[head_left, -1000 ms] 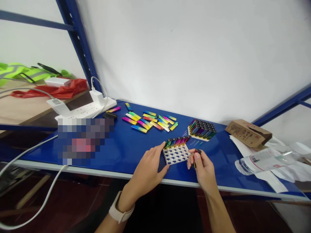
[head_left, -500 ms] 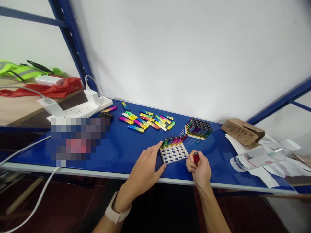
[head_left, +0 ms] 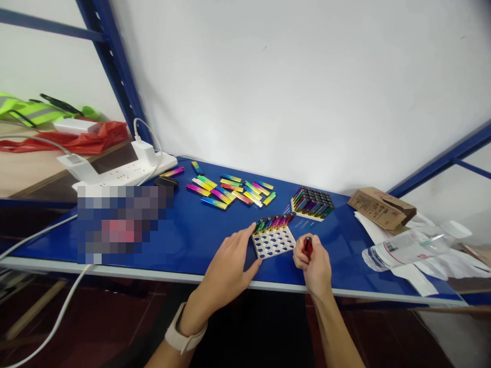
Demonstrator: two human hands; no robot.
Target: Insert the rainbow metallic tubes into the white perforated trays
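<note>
My left hand [head_left: 230, 260] rests at the left edge of a white tray [head_left: 274, 244] with rows of holes, thumb and fingers spread along its side. Several colourful lighters [head_left: 274, 222] stand upright in the tray's back row; its other visible holes hold none. To the right of the tray, my right hand [head_left: 315, 263] is closed around a red lighter [head_left: 307, 246], whose dark top shows above the fingers. A second tray [head_left: 313, 203], packed with upright lighters, stands behind. Several loose shiny lighters [head_left: 230, 190] lie on the blue table [head_left: 184, 225].
A brown cardboard box [head_left: 379, 208], a clear plastic bottle [head_left: 410, 248] and white paper lie at the right. A white power strip [head_left: 126, 173], a black pouch [head_left: 166, 182] and a blurred-out patch are at the left. A white wall rises behind.
The red lighter in my right hand has tilted slightly and sits a little higher. My left hand stays at the tray.
</note>
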